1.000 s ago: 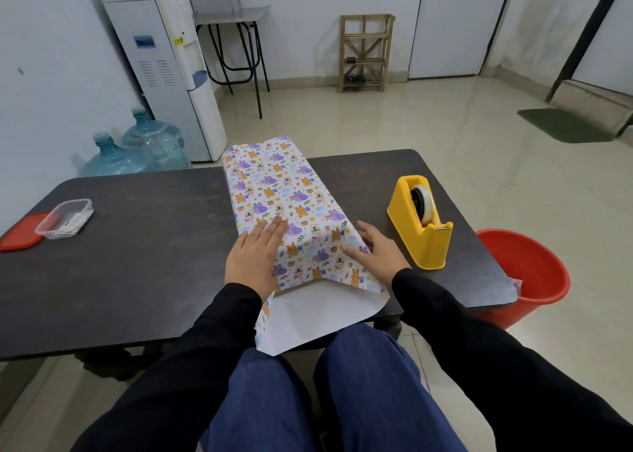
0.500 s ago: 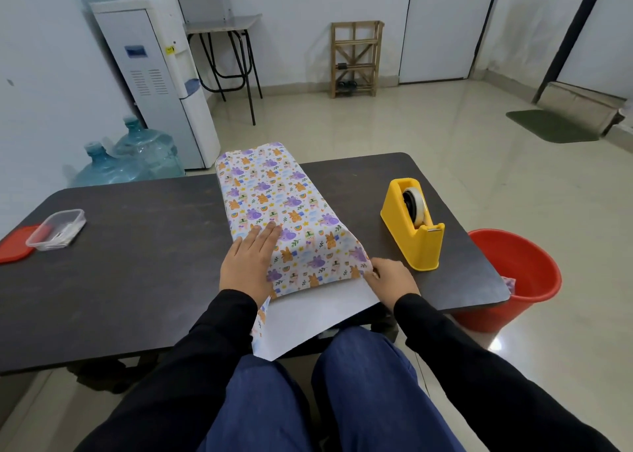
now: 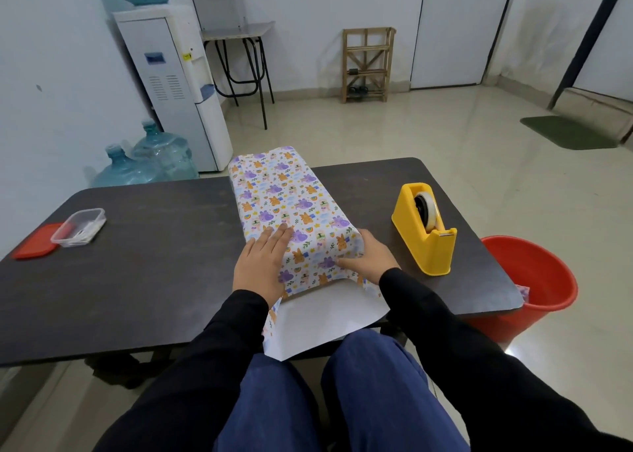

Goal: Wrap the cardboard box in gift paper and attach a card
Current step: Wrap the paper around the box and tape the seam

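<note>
Your left hand point(image 3: 262, 266) lies flat, fingers straight, on the animal-print gift paper point(image 3: 284, 195) draped over the cardboard box, which is itself hidden, at the middle of the dark rectangular table point(image 3: 154, 263). Your right hand point(image 3: 368, 258) presses straight fingers against the near right corner. Risk: no tape shows on the fold, so lifting a hand towards the yellow plastic tape dispenser point(image 3: 424, 236) may let it spring open. The white flap point(image 3: 322, 318) overhanging the edge may crease. No writing is legible.

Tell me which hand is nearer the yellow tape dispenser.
Right. The right hand rests on the gift paper's right edge, just left of the tape dispenser. The left hand lies flat on the paper's left side, farther off.
</note>
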